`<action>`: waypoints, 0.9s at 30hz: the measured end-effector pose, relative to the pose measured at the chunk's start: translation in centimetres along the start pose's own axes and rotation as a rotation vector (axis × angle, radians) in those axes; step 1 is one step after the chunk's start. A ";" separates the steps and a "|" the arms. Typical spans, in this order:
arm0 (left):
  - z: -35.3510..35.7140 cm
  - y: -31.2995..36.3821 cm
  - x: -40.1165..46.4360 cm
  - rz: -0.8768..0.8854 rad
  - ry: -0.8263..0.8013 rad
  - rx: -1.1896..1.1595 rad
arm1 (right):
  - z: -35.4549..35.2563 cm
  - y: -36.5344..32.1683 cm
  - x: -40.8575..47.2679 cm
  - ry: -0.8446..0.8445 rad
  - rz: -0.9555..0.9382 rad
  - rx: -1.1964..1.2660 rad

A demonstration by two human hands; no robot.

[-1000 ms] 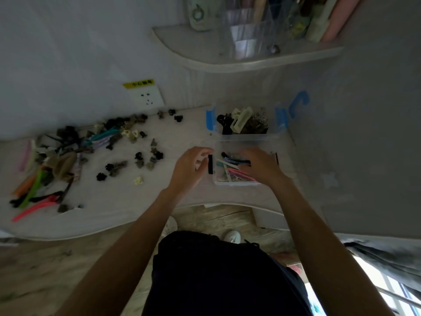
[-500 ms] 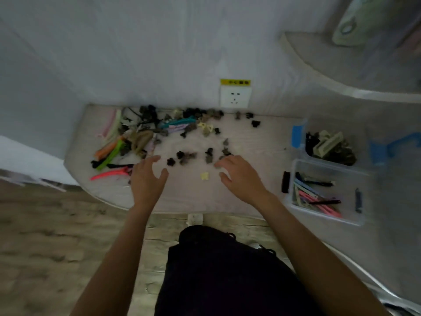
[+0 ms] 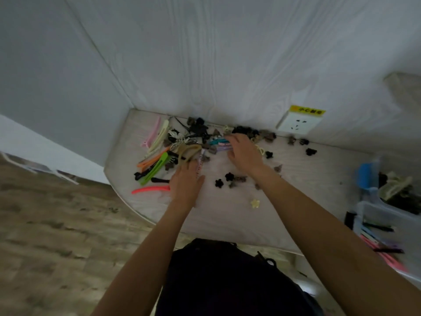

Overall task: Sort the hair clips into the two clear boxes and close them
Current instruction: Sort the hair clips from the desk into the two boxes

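Note:
A heap of loose hair clips covers the back left of the white table: long green, orange and pink clips, and small dark claw clips. My left hand reaches forward, its straight fingertips touching a tan claw clip. My right hand lies over the ends of teal and purple long clips, fingers and thumb spread either side of them. At the right edge stand two open clear boxes, the nearer holding long clips, the farther holding claw clips.
A cream flower clip lies alone near the table's front. A wall socket with a yellow label sits just above the table's back edge. Walls close off the back and left. Wooden floor lies below on the left.
The view has swung left, away from the boxes. Both hands left the nearer box and moved across the table to the pile, the right hand now reaching the teal and purple clips.

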State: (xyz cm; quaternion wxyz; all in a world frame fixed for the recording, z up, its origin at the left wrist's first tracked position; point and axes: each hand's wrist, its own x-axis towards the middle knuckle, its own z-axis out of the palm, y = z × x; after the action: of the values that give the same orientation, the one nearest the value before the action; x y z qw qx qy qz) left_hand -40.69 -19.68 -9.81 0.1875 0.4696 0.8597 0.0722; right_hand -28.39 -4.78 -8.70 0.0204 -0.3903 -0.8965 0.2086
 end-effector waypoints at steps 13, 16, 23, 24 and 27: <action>-0.6 1.6 2.5 0.060 -0.017 -0.074 | -0.3 2.1 1.2 -0.088 0.094 -0.190; -0.4 1.7 2.6 0.093 0.024 -0.091 | -0.8 3.0 1.0 -0.119 0.085 -0.085; -0.1 1.2 1.8 0.077 0.057 -0.165 | -1.6 1.9 0.6 0.010 0.108 0.151; -0.1 1.1 1.9 0.081 0.039 -0.144 | -1.5 1.7 0.7 -0.027 0.106 0.146; -0.5 1.1 2.3 0.066 -0.022 -0.095 | -0.8 1.4 0.9 -0.131 0.147 0.084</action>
State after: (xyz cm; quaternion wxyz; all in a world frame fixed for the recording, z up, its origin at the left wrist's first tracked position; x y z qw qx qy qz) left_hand -41.09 -17.16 -9.63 0.2167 0.4890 0.8372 0.1140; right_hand -27.85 -3.03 -8.66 -0.0375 -0.4393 -0.8554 0.2720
